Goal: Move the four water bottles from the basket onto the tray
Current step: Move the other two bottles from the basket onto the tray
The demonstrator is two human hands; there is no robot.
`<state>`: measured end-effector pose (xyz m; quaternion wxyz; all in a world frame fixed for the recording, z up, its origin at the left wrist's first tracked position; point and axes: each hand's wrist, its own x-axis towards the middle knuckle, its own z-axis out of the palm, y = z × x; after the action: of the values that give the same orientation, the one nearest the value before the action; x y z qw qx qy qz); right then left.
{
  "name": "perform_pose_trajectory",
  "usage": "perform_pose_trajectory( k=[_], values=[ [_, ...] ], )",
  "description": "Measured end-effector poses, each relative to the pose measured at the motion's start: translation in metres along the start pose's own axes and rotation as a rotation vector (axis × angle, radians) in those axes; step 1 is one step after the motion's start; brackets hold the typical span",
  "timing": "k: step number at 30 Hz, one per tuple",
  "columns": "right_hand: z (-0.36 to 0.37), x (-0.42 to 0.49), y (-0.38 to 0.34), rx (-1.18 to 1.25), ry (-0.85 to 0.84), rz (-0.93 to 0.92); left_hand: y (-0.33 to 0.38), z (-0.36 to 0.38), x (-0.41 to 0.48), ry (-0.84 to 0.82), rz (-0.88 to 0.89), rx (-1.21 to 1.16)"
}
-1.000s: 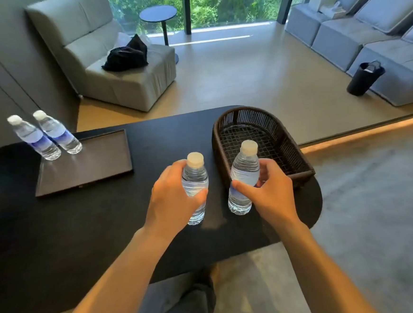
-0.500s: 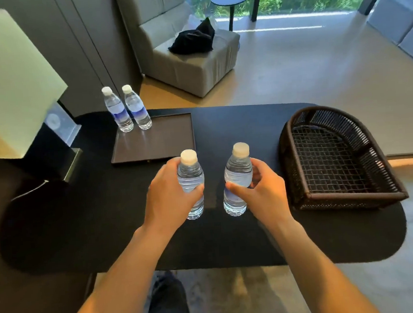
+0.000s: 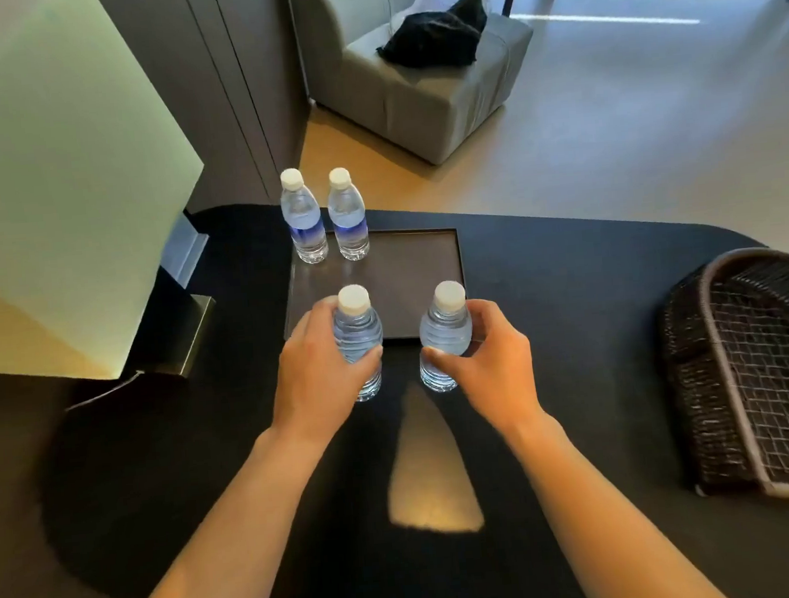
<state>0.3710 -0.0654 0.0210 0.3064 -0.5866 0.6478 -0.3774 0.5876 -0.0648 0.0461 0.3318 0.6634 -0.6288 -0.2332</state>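
My left hand [image 3: 316, 380] grips one clear water bottle [image 3: 356, 332] with a white cap, held upright just in front of the tray's near edge. My right hand [image 3: 487, 362] grips a second water bottle [image 3: 444, 330], also upright, beside the first. The dark rectangular tray [image 3: 409, 269] lies on the black table. Two more bottles [image 3: 303, 216] [image 3: 347, 215] with blue labels stand side by side at the tray's far left corner. The dark woven basket [image 3: 762, 378] sits at the right with nothing in it.
A large pale lamp shade [image 3: 48, 184] on a metal base [image 3: 192, 333] stands at the left of the black table [image 3: 571, 294]. A grey armchair [image 3: 427, 84] with a black bag on it stands beyond the table.
Both hands have carried their bottles leftward from the basket toward the tray's near edge. My view has swung left, so the basket now sits far right.
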Motion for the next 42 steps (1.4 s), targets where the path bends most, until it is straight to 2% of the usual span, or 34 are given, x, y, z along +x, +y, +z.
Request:
perform_pose_trajectory(
  k=[10,17,42],
  values=[
    [0.111,0.098,-0.014,-0.035,0.027,-0.020,-0.080,-0.005,0.109,0.056,-0.021,0.030],
    [0.157,0.138,-0.016,-0.003,0.024,0.010,-0.116,0.006,0.152,0.099,-0.032,0.035],
    [0.183,0.165,-0.031,-0.012,0.049,0.044,-0.141,0.032,0.189,0.135,0.072,-0.003]
  ],
)
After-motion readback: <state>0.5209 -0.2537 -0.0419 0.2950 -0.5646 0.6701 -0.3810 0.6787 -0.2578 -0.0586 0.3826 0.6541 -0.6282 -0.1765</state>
